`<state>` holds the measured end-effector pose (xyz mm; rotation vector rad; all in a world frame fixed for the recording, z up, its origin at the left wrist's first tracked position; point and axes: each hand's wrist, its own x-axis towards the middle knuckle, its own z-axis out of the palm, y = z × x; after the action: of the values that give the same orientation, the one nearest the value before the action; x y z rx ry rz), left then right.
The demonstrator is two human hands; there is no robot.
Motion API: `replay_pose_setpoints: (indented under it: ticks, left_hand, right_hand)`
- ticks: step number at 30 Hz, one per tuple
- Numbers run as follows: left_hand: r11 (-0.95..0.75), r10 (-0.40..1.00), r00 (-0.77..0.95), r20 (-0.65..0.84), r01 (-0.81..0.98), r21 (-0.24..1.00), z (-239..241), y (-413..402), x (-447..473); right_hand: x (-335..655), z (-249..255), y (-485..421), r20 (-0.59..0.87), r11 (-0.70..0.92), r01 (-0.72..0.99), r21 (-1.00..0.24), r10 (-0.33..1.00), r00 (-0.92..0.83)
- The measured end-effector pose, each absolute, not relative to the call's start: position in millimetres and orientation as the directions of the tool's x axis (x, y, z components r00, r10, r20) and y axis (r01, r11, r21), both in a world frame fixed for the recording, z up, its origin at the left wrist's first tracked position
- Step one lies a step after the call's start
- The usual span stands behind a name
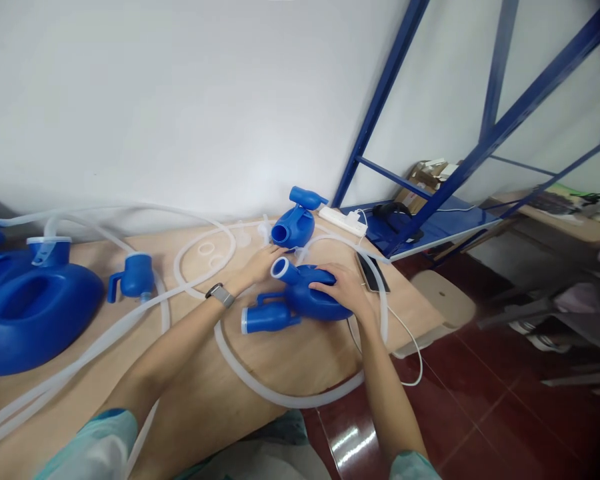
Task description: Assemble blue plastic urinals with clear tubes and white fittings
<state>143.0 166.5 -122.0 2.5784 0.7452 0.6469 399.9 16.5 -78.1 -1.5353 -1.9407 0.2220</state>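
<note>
My right hand (341, 288) is closed over the body of a blue plastic urinal bottle (313, 305), which lies on the table with its white-rimmed mouth tilted up to the left. Against that bottle rests a blue cup-shaped piece (267, 318) with a handle and a white rim. My left hand (261, 265), with a watch on the wrist, reaches past it to a second blue bottle (300, 230) farther back. Its fingertips are at that bottle's lower front, partly hidden, so their grip is unclear. Another blue cup-shaped piece (305, 197) appears on top of the back bottle.
Clear hose (300, 402) loops around the bottles and over the table (190, 373). At left are a large blue bottle (75, 300) and a handled blue cup (137, 275). A power strip (343, 220), phone (373, 272), stool (443, 297) and blue metal rack (380, 87) are at right.
</note>
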Motion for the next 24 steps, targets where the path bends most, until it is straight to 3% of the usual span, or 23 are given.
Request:
replay_pose_setpoints:
  ticks: [9,14,24]
  left_hand:
    - [-0.774,0.507,0.823,0.254,0.306,0.554,-130,195,220]
    - [-0.742,0.540,0.803,0.250,0.315,0.591,-125,195,230]
    - [-0.671,0.557,0.759,0.338,0.172,0.721,-35,185,183]
  right_hand:
    - [405,-78,7,0.375,0.226,0.815,-0.534,0.927,-0.012]
    - [403,-76,7,0.359,0.219,0.813,-0.540,0.933,-0.013]
    - [402,-76,5,0.378,0.255,0.810,-0.529,0.925,-0.044]
